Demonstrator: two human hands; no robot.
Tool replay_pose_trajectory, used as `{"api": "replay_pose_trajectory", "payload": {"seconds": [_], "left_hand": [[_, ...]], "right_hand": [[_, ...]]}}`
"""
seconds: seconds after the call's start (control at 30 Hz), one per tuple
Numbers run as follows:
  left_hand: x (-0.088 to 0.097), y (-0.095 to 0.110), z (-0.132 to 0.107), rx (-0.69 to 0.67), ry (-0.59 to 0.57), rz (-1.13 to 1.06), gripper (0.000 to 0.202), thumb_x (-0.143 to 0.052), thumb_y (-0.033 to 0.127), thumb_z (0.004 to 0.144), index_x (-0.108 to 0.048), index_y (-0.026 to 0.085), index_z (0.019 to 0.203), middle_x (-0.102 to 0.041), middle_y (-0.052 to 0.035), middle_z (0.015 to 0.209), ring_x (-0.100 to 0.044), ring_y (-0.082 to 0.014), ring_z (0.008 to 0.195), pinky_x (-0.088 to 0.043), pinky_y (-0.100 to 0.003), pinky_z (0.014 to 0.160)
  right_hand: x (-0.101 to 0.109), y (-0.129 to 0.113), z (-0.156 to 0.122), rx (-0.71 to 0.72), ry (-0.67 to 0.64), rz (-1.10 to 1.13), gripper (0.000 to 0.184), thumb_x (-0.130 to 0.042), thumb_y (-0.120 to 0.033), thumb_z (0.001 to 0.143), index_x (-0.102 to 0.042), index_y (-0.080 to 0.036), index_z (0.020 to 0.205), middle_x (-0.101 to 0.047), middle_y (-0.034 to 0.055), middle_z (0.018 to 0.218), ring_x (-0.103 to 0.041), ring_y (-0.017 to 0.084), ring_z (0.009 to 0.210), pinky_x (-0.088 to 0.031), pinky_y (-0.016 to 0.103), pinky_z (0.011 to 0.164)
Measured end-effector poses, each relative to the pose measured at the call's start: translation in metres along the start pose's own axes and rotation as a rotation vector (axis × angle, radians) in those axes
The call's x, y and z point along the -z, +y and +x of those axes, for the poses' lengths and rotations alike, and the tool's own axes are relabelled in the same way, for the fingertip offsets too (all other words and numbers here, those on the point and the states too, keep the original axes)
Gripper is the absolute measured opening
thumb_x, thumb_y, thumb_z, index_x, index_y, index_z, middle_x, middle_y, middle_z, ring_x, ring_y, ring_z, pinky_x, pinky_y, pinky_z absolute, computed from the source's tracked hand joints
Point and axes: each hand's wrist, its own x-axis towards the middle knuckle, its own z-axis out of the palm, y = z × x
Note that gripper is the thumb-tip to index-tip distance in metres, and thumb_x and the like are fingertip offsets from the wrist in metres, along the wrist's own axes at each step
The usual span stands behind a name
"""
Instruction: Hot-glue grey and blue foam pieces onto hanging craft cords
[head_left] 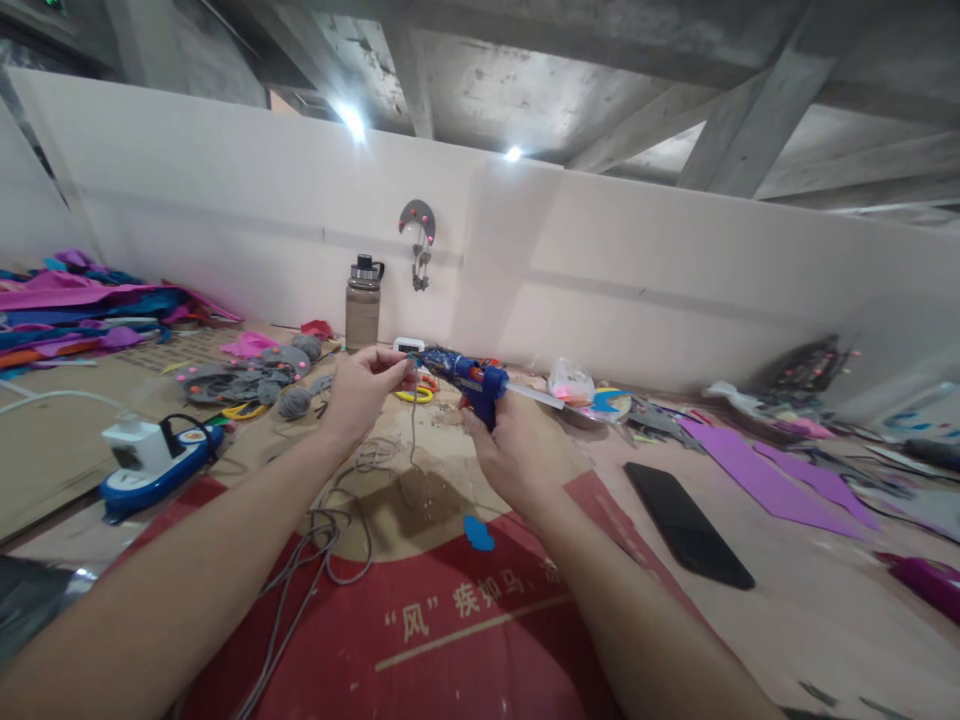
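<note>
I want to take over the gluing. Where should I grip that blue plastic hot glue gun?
Take the blue plastic hot glue gun by its handle, from below, as the right hand does: the handle hangs down, the nozzle points left at the grey cord in the left hand, the clear glue stick juts right.
</note>
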Motion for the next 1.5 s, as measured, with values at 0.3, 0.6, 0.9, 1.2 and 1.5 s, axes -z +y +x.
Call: {"api": "replay_pose_trajectory", "payload": {"seconds": [0.3, 0.6, 0.9, 1.2, 1.5], "left_hand": [[-0.001, 0.0, 0.0, 0.003, -0.005, 0.0, 0.026, -0.073, 0.032, 0.064, -0.062, 0.012, 0.074, -0.067, -0.0028, 0.066, -0.063, -0.0126, 0.059, -0.054, -0.028, 0.065], [-0.001, 0.0, 0.0, 0.004, 0.01, -0.004, 0.03, -0.074, 0.035, 0.061, -0.062, 0.011, 0.074, -0.067, -0.0032, 0.067, -0.064, -0.0133, 0.061, -0.053, -0.029, 0.067], [0.001, -0.002, 0.001, -0.002, 0.002, -0.012, 0.027, -0.074, 0.033, 0.063, -0.062, 0.011, 0.075, -0.067, -0.0032, 0.067, -0.064, -0.0127, 0.06, -0.054, -0.029, 0.066], [0.0, -0.003, 0.001, -0.014, -0.001, -0.028, 0.024, -0.073, 0.03, 0.064, -0.061, 0.011, 0.074, -0.067, -0.0026, 0.065, -0.064, -0.0129, 0.059, -0.054, -0.029, 0.066], [-0.001, -0.002, 0.001, -0.016, 0.004, -0.027, 0.023, -0.072, 0.03, 0.065, -0.062, 0.011, 0.074, -0.067, -0.0034, 0.067, -0.065, -0.0135, 0.061, -0.054, -0.028, 0.065]], "right_hand": [[-0.011, 0.009, -0.001, 0.006, 0.003, 0.078, 0.022, -0.043, -0.028, 0.086, -0.055, -0.018, 0.101, -0.063, 0.0099, 0.089, -0.058, 0.022, 0.078, -0.044, 0.033, 0.071], [-0.012, 0.011, 0.0, 0.08, 0.056, 0.088, 0.013, -0.046, -0.025, 0.083, -0.054, -0.019, 0.092, -0.063, 0.0085, 0.083, -0.057, 0.021, 0.072, -0.044, 0.032, 0.065], [-0.019, 0.018, 0.0, 0.062, 0.07, 0.149, 0.015, -0.045, -0.027, 0.085, -0.053, -0.02, 0.095, -0.063, 0.0077, 0.083, -0.058, 0.021, 0.072, -0.044, 0.033, 0.066], [-0.013, 0.013, 0.0, 0.075, 0.067, 0.12, 0.015, -0.046, -0.025, 0.084, -0.054, -0.02, 0.095, -0.064, 0.0097, 0.086, -0.059, 0.023, 0.076, -0.044, 0.034, 0.067], [-0.019, 0.016, 0.0, 0.085, 0.075, 0.15, 0.017, -0.046, -0.025, 0.084, -0.052, -0.019, 0.099, -0.064, 0.0092, 0.088, -0.059, 0.022, 0.078, -0.045, 0.034, 0.069]]}}
